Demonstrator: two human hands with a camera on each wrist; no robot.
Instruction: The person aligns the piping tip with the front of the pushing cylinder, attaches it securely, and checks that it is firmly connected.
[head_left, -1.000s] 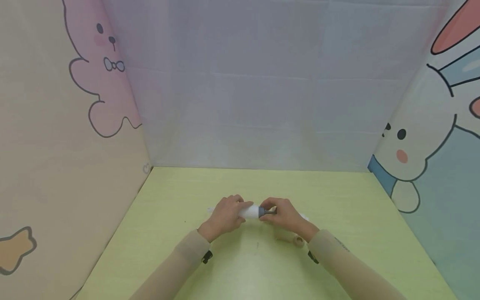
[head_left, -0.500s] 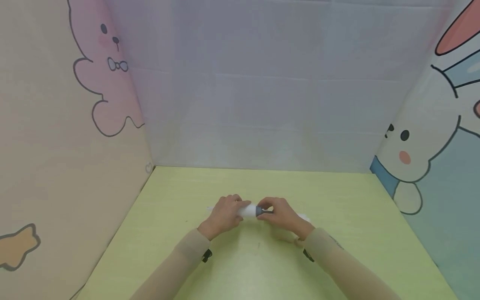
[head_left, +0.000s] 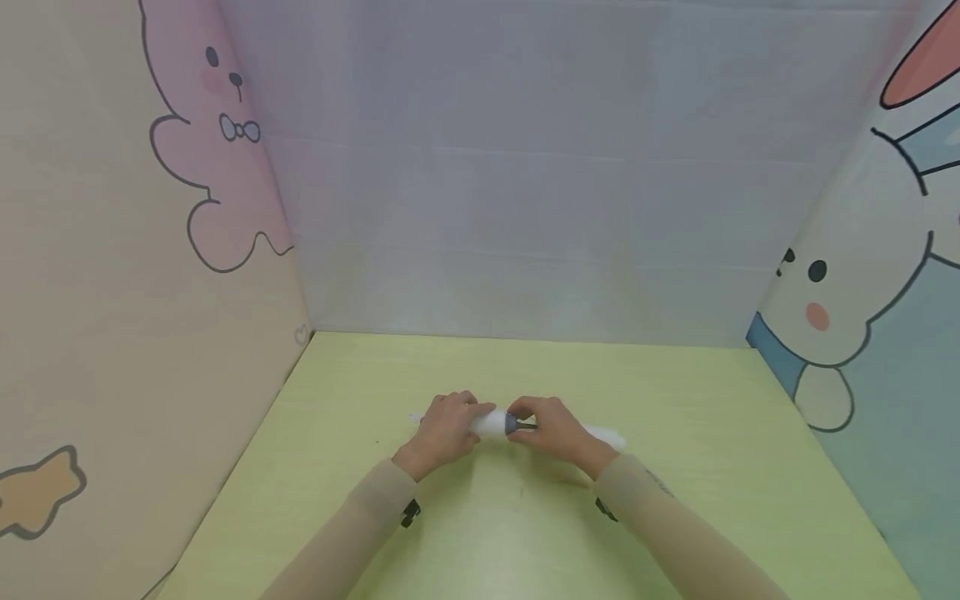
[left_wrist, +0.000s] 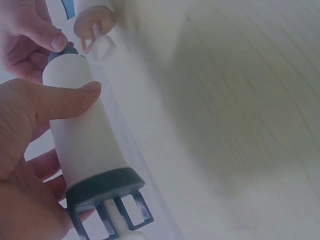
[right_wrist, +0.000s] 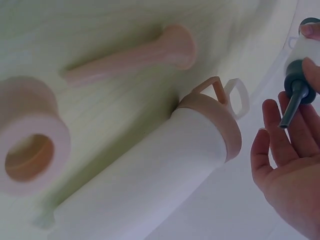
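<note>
A white syringe-like tube (head_left: 489, 422) lies sideways between my hands. Its dark grey-green collar (left_wrist: 105, 187) has square finger loops and a pale plunger, which points left in the head view. My left hand (head_left: 446, 429) grips the white barrel, thumb across its upper side. At the other end, my right hand (head_left: 553, 427) pinches the base of the dark nozzle (right_wrist: 296, 95) between thumb and fingers. The nozzle's thin spout points towards the right palm.
Beside my right hand lies a second white tube (right_wrist: 145, 175) with a brownish-pink collar (right_wrist: 215, 117). A pink flanged nozzle (right_wrist: 130, 55) and a thick pink ring (right_wrist: 30, 115) lie near it. The yellow-green table (head_left: 525, 533) meets printed cloth walls behind and at the sides.
Both hands and the held tube have shifted slightly left in the head view. The right sleeve now covers the pink ring, and more of the second white tube shows. Both grips stay.
</note>
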